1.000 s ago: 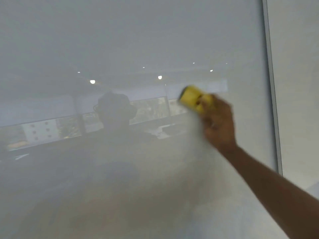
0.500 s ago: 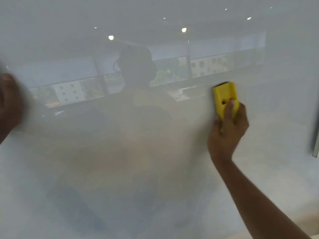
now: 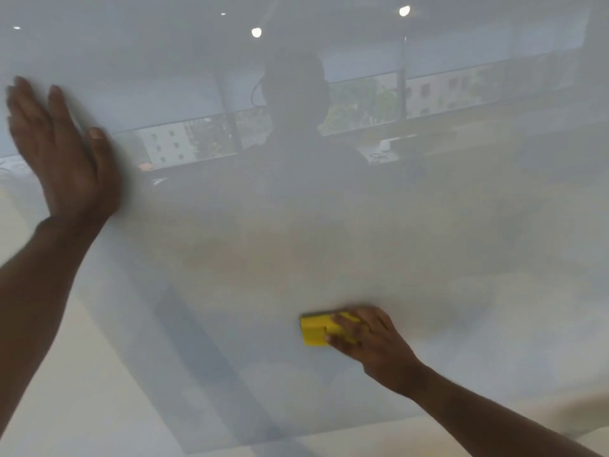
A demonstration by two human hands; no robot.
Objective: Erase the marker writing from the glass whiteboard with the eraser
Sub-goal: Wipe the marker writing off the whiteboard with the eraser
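Note:
The glass whiteboard (image 3: 461, 265) fills the view, pale and glossy, with reflections of a room and windows; I see no marker writing on it. My right hand (image 3: 369, 341) presses a yellow eraser (image 3: 314, 329) flat against the lower middle of the glass, fingers over its right half. My left hand (image 3: 62, 153) lies flat on the glass at the upper left, fingers straight and pointing up, holding nothing.
The board's bottom edge (image 3: 296, 438) runs across the lower part of the view, with a pale surface below it. Reflected ceiling lights (image 3: 256, 32) and a person's dim reflection (image 3: 296, 133) show in the upper glass.
My right hand has carried the eraser down from mid-board to the lower middle and turned it sideways. My left hand has come in from the left edge onto the glass.

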